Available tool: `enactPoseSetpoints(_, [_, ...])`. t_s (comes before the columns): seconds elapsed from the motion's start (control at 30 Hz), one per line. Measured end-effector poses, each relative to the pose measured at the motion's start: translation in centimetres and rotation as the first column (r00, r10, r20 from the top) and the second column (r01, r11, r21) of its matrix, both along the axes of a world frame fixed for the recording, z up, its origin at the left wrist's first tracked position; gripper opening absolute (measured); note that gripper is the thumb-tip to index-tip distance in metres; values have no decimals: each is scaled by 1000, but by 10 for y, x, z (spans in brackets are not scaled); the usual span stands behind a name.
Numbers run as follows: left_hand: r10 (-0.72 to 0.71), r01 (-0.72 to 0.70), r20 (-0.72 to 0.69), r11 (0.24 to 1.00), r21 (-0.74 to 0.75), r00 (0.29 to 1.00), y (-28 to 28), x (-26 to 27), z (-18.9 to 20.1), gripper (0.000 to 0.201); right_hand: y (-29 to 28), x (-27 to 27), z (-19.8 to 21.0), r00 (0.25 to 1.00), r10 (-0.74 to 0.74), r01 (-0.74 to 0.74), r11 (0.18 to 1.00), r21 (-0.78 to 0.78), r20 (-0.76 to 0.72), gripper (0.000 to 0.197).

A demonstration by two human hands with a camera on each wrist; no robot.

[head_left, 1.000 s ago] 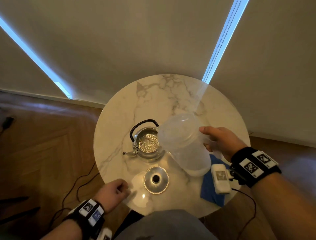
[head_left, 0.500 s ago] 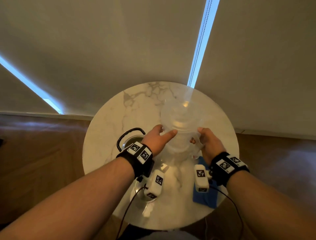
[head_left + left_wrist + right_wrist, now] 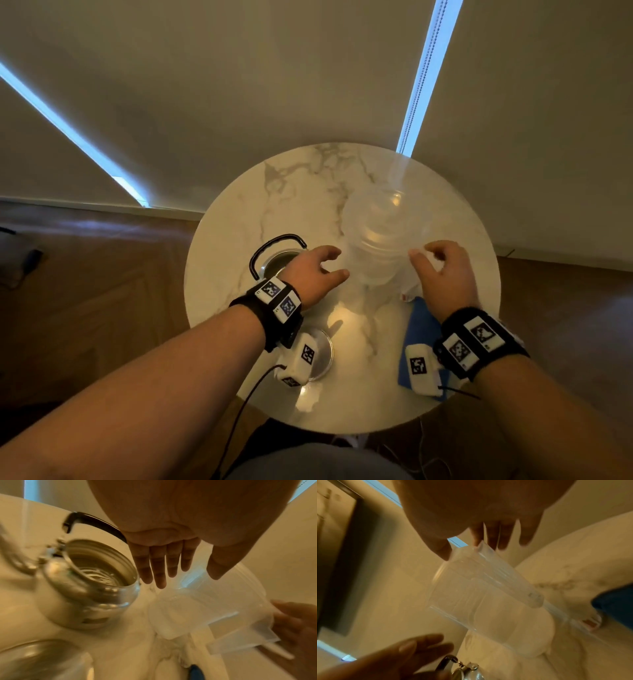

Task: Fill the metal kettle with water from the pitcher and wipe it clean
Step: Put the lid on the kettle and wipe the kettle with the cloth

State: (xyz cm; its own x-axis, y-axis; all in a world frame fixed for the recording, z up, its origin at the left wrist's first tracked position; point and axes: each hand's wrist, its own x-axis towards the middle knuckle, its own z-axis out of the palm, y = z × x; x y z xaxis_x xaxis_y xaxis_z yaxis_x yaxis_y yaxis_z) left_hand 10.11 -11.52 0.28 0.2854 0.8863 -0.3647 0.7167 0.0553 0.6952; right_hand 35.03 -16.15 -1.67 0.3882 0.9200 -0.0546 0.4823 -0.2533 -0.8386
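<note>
The clear plastic pitcher [image 3: 383,240] stands upright on the round marble table [image 3: 301,192], right of the metal kettle [image 3: 277,262]. The kettle is uncovered, its black handle raised, and water ripples inside it in the left wrist view [image 3: 96,577]. My left hand [image 3: 334,263] hovers between kettle and pitcher, fingers straight and spread, holding nothing. My right hand [image 3: 428,253] hangs just off the pitcher's handle side with loosely curled fingers, apart from it. The kettle lid [image 3: 323,349] lies near the front edge, partly hidden by my left wrist. A blue cloth [image 3: 421,329] lies under my right wrist.
The table stands against a pale wall, with wood floor on both sides. Bare marble lies behind the kettle and pitcher. Cables hang off the table's front edge by my lap.
The pitcher went from tilted over the kettle to upright on the table. My left hand came up to steady it, and both hands have now let go and drawn back slightly.
</note>
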Motion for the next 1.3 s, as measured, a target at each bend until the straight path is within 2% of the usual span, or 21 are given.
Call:
enactPoseSetpoints(0.03, [0, 0, 2, 1000, -4, 1000, -7, -12, -4, 50, -7, -2, 6, 993, -18, 3, 992, 129, 116, 27])
enactPoseSetpoints(0.1, [22, -22, -11, 1000, -20, 1000, -26, -38, -14, 38, -18, -14, 16, 968, -3, -82, 942, 325, 253, 28])
enactPoseSetpoints(0.17, [41, -44, -62, 998, -42, 997, -47, -66, -28, 29, -25, -37, 20, 944, 120, -223, 919, 325, 308, 20])
enactPoseSetpoints(0.23, [49, -58, -127, 996, -66, 991, -69, -91, -43, 23, -28, -67, 9, 868, 370, -438, 885, 161, 330, 10])
enactPoseSetpoints(0.27, [51, -63, -151, 995, -79, 987, -78, -102, -50, 21, -30, -85, 0, 792, 510, -550, 835, 29, 335, 8])
enactPoseSetpoints(0.33, [55, -78, -175, 989, -125, 983, -93, -121, -61, 18, -35, -116, -26, 622, 733, -690, 680, -249, 277, 21])
enactPoseSetpoints(0.4, [76, -100, -175, 986, -134, 982, -102, -135, -67, 17, -39, -141, -53, 501, 842, -709, 531, -463, 200, 36])
enactPoseSetpoints(0.43, [96, -117, -172, 986, -117, 981, -104, -142, -68, 16, -41, -151, -65, 459, 870, -704, 480, -523, 180, 41])
enactPoseSetpoints(0.5, [142, -155, -153, 985, -77, 978, -102, -153, -69, 13, -42, -166, -83, 419, 891, -684, 436, -585, 175, 40])
enactPoseSetpoints(0.63, [194, -197, -88, 980, -18, 977, -82, -177, -70, 16, -34, -182, -87, 448, 865, -634, 487, -601, 228, 24])
enactPoseSetpoints(0.7, [189, -188, -69, 982, 17, 980, -67, -185, -69, 23, -29, -184, -74, 502, 838, -635, 525, -566, 214, 22])
enactPoseSetpoints(0.83, [126, -125, -9, 989, 82, 992, -37, -190, -64, 44, -28, -183, -28, 638, 739, -622, 659, -422, 214, 19])
enactPoseSetpoints(0.97, [21, -30, 50, 982, 185, 999, -9, -187, -59, 54, -12, -193, 2, 709, 654, -568, 752, -334, 266, 18])
enactPoseSetpoints(1.07, [-23, 15, 34, 975, 220, 999, 10, -183, -64, 69, 20, -203, -4, 766, 547, -477, 836, -270, 337, 18])
enactPoseSetpoints(1.13, [-46, 45, -1, 975, 218, 999, 20, -180, -67, 75, 38, -211, -14, 782, 504, -424, 862, -279, 367, 18])
enactPoseSetpoints(1.3, [-174, 192, -101, 957, 219, 980, 35, -166, -69, 73, 58, -230, -32, 780, 473, -378, 878, -293, 410, 18])
